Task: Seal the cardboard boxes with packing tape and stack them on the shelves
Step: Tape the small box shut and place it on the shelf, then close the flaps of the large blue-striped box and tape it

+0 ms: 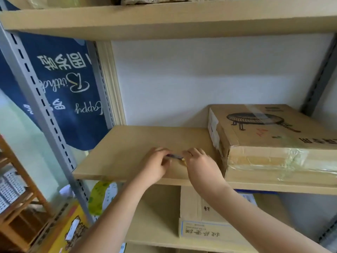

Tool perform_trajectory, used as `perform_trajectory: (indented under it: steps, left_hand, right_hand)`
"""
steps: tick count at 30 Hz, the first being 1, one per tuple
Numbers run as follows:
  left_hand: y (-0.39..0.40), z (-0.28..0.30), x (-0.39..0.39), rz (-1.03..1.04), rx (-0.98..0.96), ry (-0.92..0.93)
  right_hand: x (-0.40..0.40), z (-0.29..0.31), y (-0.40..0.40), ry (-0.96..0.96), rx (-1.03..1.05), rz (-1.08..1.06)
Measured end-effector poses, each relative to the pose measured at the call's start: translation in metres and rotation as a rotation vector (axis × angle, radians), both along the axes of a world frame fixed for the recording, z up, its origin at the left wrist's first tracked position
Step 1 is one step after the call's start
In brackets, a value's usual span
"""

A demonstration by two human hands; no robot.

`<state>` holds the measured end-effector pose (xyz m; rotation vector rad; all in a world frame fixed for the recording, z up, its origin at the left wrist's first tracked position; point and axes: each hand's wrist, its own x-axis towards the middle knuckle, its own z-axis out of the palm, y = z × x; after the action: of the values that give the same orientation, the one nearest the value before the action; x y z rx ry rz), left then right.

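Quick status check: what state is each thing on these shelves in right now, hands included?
Taped box: sealed, lying flat on the middle shelf, at its right end.
Lower box: on the shelf below, closed as far as shows.
Small object: pinched between both hands above the middle shelf; too blurred to identify.
Left hand: pinching it.
Right hand: pinching it.

White wall (200, 79) behind — navy banner (69, 84) left, wooden rack (16, 198) below.
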<state>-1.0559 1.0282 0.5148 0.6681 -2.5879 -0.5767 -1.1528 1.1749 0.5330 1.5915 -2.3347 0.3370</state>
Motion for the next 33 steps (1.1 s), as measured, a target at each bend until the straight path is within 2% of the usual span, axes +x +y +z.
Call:
perform_trajectory:
  steps: [2, 5, 9, 11, 13, 18, 22, 25, 30, 33]
  left_hand:
    - [0.002, 0.002, 0.001, 0.018, -0.008, 0.008]
    - [0.004, 0.006, 0.006, 0.087, -0.035, -0.043]
    - [0.008, 0.009, 0.022, 0.026, 0.083, -0.056]
    - [0.010, 0.015, 0.032, 0.005, 0.142, -0.029]
    - [0.015, 0.023, 0.040, -0.011, 0.274, 0.013]
    - [0.030, 0.034, 0.061, -0.106, 0.799, 0.053]
    - [0.048, 0.009, 0.071, -0.185, 0.994, -0.012]
    - [0.069, -0.027, 0.070, -0.156, 1.119, -0.040]
    - [0.085, -0.069, 0.060, 0.016, 1.295, 0.132]
    - [0.085, -0.078, 0.058, 0.053, 1.497, 0.317]
  right_hand:
    - [-0.003, -0.004, -0.002, -0.058, 0.060, -0.060]
    - [-0.010, -0.004, -0.002, -0.124, 0.091, -0.043]
    - [-0.018, 0.000, 0.000, -0.160, 0.080, 0.006]
    - [-0.016, 0.001, 0.005, -0.093, 0.042, -0.007]
    - [-0.011, 0.006, 0.010, -0.020, 0.020, -0.016]
    - [0.009, 0.011, 0.043, 0.116, -0.025, 0.047]
    - [0.024, -0.018, 0.091, 0.100, -0.043, 0.109]
    - [0.029, -0.043, 0.114, 0.061, -0.013, 0.070]
    - [0.032, -0.070, 0.128, 0.005, -0.002, 0.013]
    - [0.032, -0.076, 0.129, 0.057, -0.060, 0.005]
